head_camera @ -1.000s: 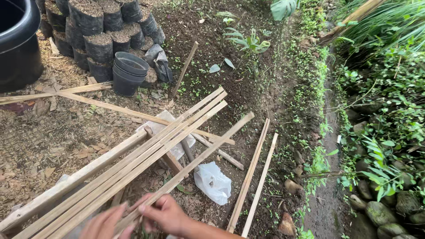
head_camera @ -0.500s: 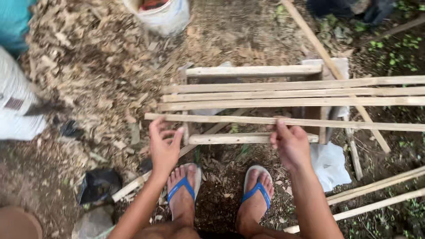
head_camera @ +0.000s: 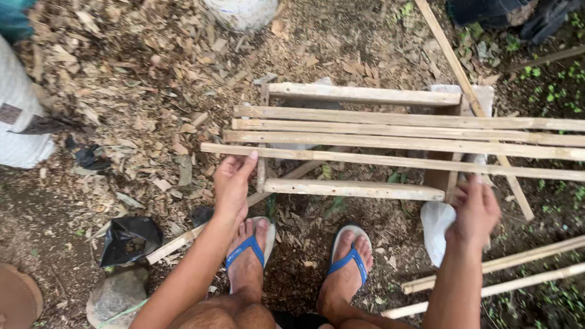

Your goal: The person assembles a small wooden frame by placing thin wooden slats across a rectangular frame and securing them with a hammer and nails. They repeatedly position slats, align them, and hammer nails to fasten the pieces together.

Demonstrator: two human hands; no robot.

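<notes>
- nearest slat (head_camera: pixel 390 159) lies across the frame (head_camera: pixel 359 189), with three more slats (head_camera: pixel 402 125) behind it.
- our left hand (head_camera: pixel 233 183) is loosely spread, fingertips touching the slat's left end; nothing gripped.
- our right hand (head_camera: pixel 475 210) hovers just below the slat, fingers curled (blurred, so we cannot tell if it grasps).
- slat looks light, thin, springy, splintery; best held near both ends.
- containers: pale bucket (head_camera: pixel 244 12) at top, contents hidden; crumpled black bag (head_camera: pixel 129 236) on the ground.
</notes>
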